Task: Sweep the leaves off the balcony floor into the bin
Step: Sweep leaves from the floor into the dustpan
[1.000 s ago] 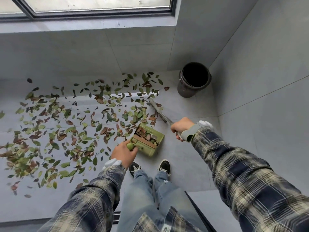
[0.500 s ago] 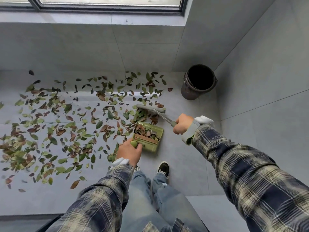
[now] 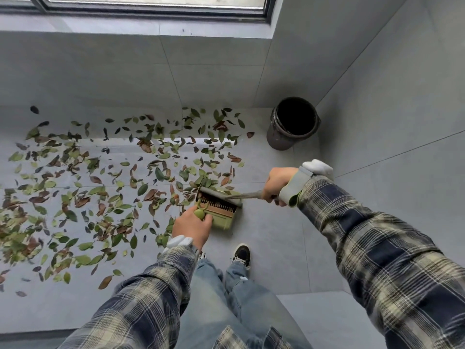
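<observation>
1. Bin [image 3: 281, 141]: dark round bucket, upright in the floor corner where two walls meet. The inside is black shadow, so I can't tell whether anything is in it.
2. Dustpan [image 3: 224, 221]: green, on the floor [image 3: 276, 248], well apart from the bin, down-left of it toward the person. A comb-tooth strip runs across the tray. The dark bits behind the teeth are too murky to call.
3. Brush [image 3: 218, 193]: the head lies across the dustpan mouth and covers most of the opening, so the load inside is largely hidden.
4. Leaves [image 3: 206, 182]: green and brown, scattered over the floor left of the bin. The nearest ones lie near its base. A clump sits against the brush head on its far side. The leaves farthest from the bin are cut off by the frame edge.
5. Left grip [image 3: 192, 226]: curled round the dustpan's stub handle, fingers mostly hidden under the back of the hand.
6. Right grip [image 3: 278, 183]: wrapped tight round the brush handle, between the bin and the person.
7. Brush long axis: the handle runs roughly level from the right grip to the dustpan, head end pointing away from the bin's side.
8. Dustpan mouth faces the leaf clump and far wall; its handle points back at the person.
9. One shoe [image 3: 241, 255] shows on the person's side of the dustpan. The other foot is hidden behind the left sleeve [image 3: 151, 298].
</observation>
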The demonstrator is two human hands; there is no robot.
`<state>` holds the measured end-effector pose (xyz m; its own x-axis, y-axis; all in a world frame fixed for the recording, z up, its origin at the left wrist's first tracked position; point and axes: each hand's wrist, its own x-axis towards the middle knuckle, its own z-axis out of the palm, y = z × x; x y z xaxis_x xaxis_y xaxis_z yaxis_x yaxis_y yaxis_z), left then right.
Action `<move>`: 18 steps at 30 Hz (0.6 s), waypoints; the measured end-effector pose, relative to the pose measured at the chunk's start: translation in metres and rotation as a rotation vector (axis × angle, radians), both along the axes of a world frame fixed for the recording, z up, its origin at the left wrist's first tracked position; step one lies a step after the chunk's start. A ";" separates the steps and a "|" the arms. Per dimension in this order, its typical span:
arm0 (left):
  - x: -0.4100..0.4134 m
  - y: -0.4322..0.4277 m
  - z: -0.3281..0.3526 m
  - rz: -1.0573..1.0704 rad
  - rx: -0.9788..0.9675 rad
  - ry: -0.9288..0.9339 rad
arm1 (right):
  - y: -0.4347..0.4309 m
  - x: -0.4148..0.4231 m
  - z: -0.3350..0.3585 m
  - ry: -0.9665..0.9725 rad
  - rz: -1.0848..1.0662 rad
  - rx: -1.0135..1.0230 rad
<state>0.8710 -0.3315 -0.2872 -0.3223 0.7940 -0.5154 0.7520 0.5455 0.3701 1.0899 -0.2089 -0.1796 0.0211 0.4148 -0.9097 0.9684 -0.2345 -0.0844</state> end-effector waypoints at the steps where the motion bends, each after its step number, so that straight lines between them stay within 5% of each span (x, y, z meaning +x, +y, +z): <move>1: 0.000 0.000 0.000 -0.001 0.003 -0.002 | 0.005 0.001 0.005 0.007 -0.006 0.011; 18: 0.000 0.003 0.005 -0.008 0.019 0.016 | -0.017 -0.028 -0.040 -0.008 -0.053 0.177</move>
<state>0.8712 -0.3288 -0.2819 -0.3239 0.8061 -0.4952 0.7622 0.5325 0.3682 1.0616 -0.2260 -0.2199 0.0539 0.5662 -0.8225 0.9560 -0.2672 -0.1213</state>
